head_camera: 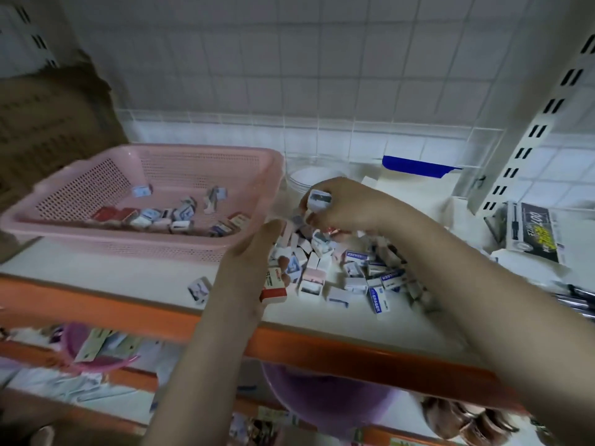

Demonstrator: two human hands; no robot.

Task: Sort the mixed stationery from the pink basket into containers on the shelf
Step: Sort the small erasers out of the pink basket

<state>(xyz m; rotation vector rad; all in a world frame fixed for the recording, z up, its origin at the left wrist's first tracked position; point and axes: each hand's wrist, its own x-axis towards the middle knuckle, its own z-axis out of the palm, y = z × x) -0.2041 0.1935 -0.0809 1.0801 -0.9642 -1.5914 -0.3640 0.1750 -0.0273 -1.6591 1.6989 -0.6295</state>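
**Eraser Transfer: Right Hand Holds, Container at 12 O'Clock**

While the pink basket [145,194] sits on the white shelf [96,272] at the left, its remaining erasers [167,217] lie scattered across its floor, well apart from both hands. The larger share of the stock is the eraser pile [347,272] on the shelf just right of the basket.

**Right hand.** The right hand [347,204] hovers above the far edge of the pile, fingers curled round one white sleeved eraser [318,199]. The eraser's long axis runs roughly 9 to 3 o'clock, its printed face turned toward the camera.

**Left hand.** The left hand [254,268] is at the near-left edge of the pile, against the basket's right corner. Its fingertips pinch a red-and-white eraser [273,286] whose long axis runs close to 12 to 6 o'clock.

**Governing relation.** A clear container [306,177] stands at about 12 o'clock from the right hand, just beyond it and beside the basket's far right corner. The right hand is plainly the nearer of the two; the left hand would need to cross the pile. The container's contents cannot be determined.

**Judgement.** The likely next move is a short forward carry by the right hand. Sorting appears well short of complete, since both basket and pile hold many pieces.
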